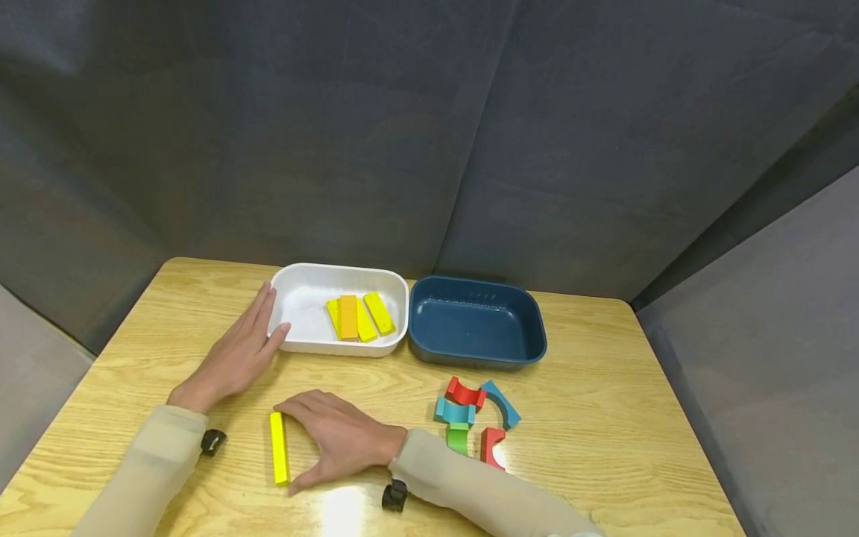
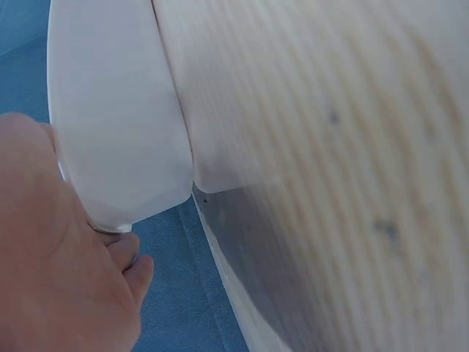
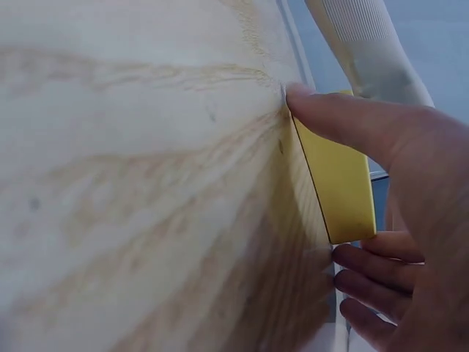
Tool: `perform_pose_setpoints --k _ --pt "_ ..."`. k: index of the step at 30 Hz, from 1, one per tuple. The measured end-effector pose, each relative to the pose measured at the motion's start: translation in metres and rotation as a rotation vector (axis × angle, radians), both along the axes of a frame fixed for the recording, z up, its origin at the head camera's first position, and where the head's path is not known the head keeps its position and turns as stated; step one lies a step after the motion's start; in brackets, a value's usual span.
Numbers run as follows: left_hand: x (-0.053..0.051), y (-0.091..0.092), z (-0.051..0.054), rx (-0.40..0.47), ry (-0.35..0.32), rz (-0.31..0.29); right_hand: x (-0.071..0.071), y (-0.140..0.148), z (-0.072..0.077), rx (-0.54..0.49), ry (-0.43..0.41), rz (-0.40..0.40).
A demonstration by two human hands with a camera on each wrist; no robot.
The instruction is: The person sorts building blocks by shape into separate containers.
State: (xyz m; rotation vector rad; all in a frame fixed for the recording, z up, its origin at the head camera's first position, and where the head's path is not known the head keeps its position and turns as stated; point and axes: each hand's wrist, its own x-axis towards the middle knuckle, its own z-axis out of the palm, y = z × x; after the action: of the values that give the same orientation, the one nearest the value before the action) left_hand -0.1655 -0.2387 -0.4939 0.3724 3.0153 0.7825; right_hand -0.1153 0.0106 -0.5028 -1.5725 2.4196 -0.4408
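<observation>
My left hand rests against the left end of a white plastic tub, fingers extended along its side and thumb at the front corner. In the left wrist view the palm lies beside the tub's wall. My right hand spans a long yellow block lying on the table. Its thumb is at the near end and its fingertips are at the far end. In the right wrist view, the thumb covers part of the yellow block, and the other fingers bend at its lower end.
Several yellow blocks and an orange block lie in the white tub. A dark blue tub stands against its right side. Red, blue and green curved blocks lie near my right forearm. Dark cloth hangs behind the table.
</observation>
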Motion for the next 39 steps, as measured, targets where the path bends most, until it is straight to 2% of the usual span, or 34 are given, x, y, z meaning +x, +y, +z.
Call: perform_pose_setpoints --k 5,12,20,27,39 --pt "0.0 0.001 0.0 -0.001 -0.002 0.002 -0.001 -0.002 -0.003 -0.023 0.006 -0.006" --pt "0.001 0.0 0.001 0.0 0.0 0.008 0.0 -0.002 -0.007 -0.055 -0.036 -0.02" --pt "0.001 0.0 -0.001 0.004 0.005 0.006 0.002 -0.004 -0.006 -0.049 0.0 -0.039" --pt "0.001 0.0 0.001 0.007 0.002 -0.005 0.001 0.001 -0.001 -0.051 -0.02 -0.048" --pt "0.0 0.0 0.0 0.01 -0.006 -0.003 -0.004 0.011 0.015 -0.074 -0.006 -0.048"
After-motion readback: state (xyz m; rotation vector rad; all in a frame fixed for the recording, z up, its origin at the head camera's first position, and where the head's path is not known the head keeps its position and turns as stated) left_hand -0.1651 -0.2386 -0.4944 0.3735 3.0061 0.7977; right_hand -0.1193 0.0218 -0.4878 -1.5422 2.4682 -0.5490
